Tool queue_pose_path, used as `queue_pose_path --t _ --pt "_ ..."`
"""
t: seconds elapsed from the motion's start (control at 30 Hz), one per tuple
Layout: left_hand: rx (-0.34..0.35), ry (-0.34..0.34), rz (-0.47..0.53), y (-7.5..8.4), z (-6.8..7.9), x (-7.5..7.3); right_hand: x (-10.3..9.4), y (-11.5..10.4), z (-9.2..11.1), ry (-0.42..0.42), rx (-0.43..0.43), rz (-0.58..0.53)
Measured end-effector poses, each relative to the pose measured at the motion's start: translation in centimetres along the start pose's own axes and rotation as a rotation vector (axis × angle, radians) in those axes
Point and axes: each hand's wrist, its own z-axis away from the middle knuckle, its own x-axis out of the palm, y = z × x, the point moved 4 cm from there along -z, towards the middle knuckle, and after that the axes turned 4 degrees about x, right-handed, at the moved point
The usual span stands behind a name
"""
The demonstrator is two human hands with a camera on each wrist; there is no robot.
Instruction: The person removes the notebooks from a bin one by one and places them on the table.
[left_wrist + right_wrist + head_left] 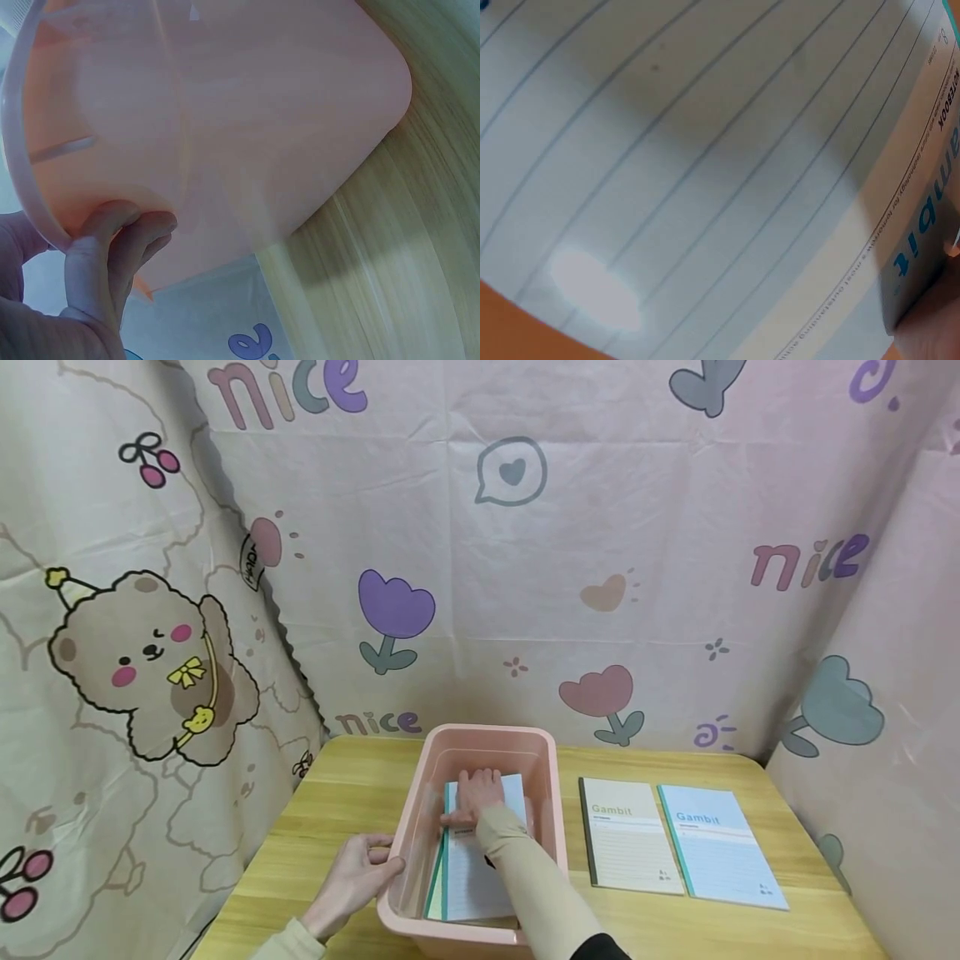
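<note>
A pink plastic bin (557, 810) stands on the table, its left rim pinched between the thumb and fingers of my left hand (356, 877). Several curled fingers (139, 229) show against the bin's wall in the left wrist view. Inside the bin lies a light blue notebook (476, 893) with a teal spine. My right hand (480, 793) rests on its upper part, thumb stretched out over the spine side. Under it, the edge of a pale green notebook (435, 900) shows. The right wrist view is filled by the blue notebook's lined cover (705, 165); most of that hand is out of frame.
To the right of the bin, a cream notebook (633, 843) with a dark spine and another blue notebook (723, 847) with a teal spine lie face up on the wooden table (360, 777). A printed cloth curtain (510, 568) hangs behind the table and along both sides.
</note>
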Motion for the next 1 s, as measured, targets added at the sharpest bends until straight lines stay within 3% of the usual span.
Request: queue_pose_path --t 0.13,0.37,0.8,1.0 --pt "-0.007 0.002 0.002 0.0 0.0 0.0 -1.3 -0.1 0.1 0.023 -0.027 0.046" --pt "-0.005 0.02 0.001 0.0 -0.1 0.1 -4.0 -0.1 0.0 -0.037 -0.035 0.038" --pt "-0.052 0.029 -0.002 -0.1 -0.1 -0.2 -11.2 -0.4 -0.2 -0.071 -0.033 -0.084" --pt "-0.037 0.029 -0.008 0.0 -0.2 -0.1 -15.3 0.1 -0.4 -0.074 -0.042 -0.101"
